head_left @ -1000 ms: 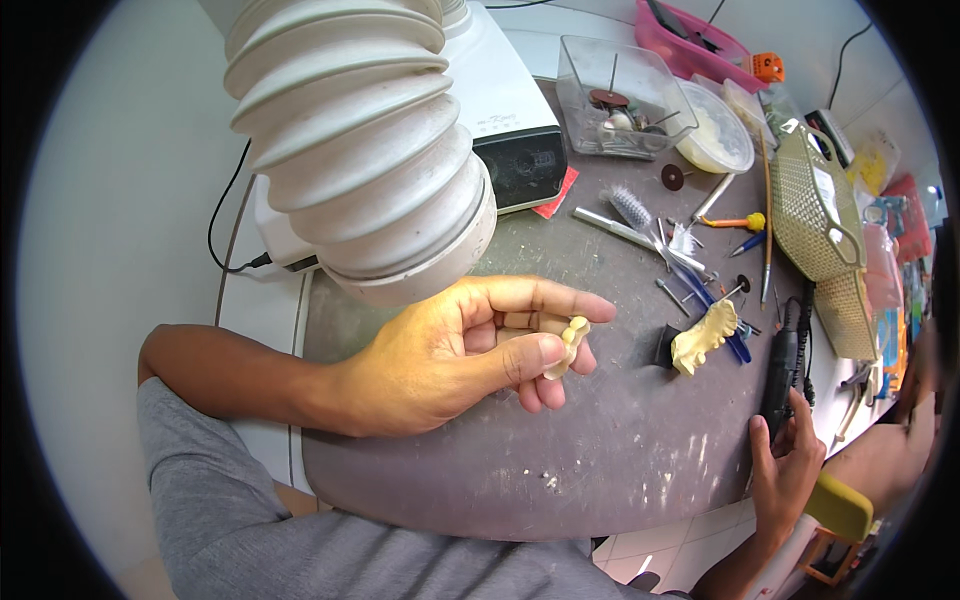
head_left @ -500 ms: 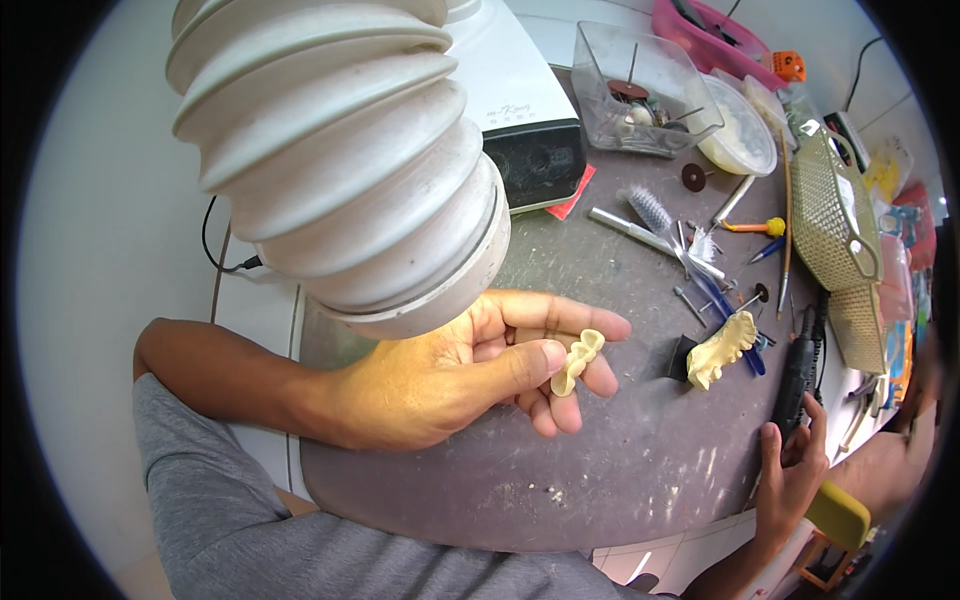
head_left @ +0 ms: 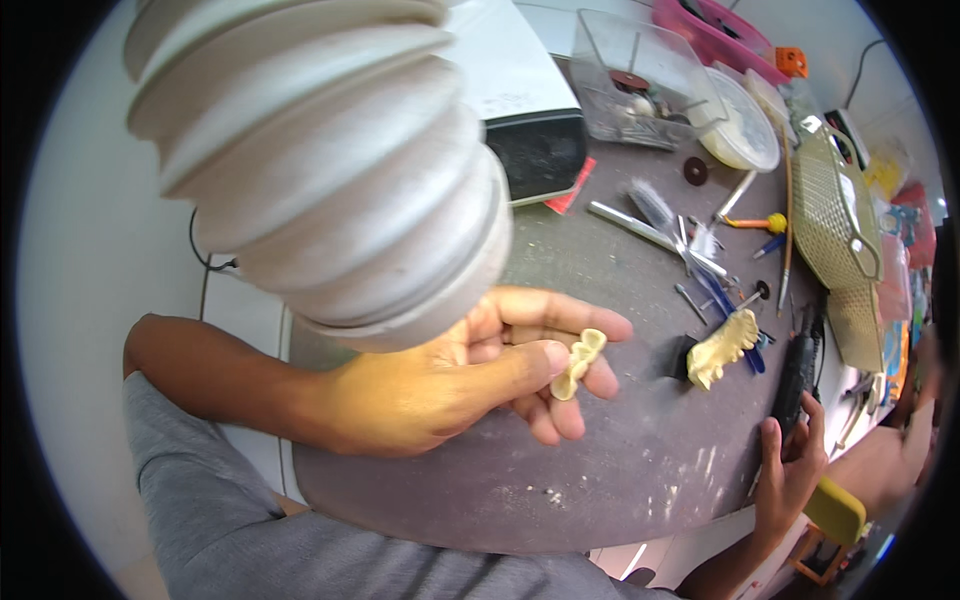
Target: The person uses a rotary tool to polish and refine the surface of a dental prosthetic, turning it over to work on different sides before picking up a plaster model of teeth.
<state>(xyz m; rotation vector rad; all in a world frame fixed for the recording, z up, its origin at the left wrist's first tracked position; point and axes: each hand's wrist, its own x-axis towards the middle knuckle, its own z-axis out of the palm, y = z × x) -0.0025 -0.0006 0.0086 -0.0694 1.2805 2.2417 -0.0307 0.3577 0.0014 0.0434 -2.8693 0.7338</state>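
Note:
My left hand (head_left: 440, 385), palm turned up, pinches a small cream-coloured dental bridge piece (head_left: 577, 365) between thumb and fingers, just past the mouth of the white ribbed hose. On the tabletop to its right lies a cream dental model (head_left: 722, 350) with a row of tooth shapes, leaning by a small black block (head_left: 682, 358). At the right edge of the table, my right hand (head_left: 795, 465) has thumb and fingers around the lower part of a black rotary handpiece (head_left: 797, 370). The handpiece's lower end is partly hidden by the hand.
A wide white ribbed hose (head_left: 330, 180) hangs over my left hand. Behind stand a white machine (head_left: 520, 60), a clear bin (head_left: 640, 80) of discs and burs, and a round tub (head_left: 745, 125). Brushes and a metal-handled tool (head_left: 630, 225) lie mid-table; a woven basket (head_left: 835, 215) stands right.
The view has shifted slightly, so the hose looks larger and further left. The bridge piece has turned a little in my left fingers. My right hand stays at the handpiece.

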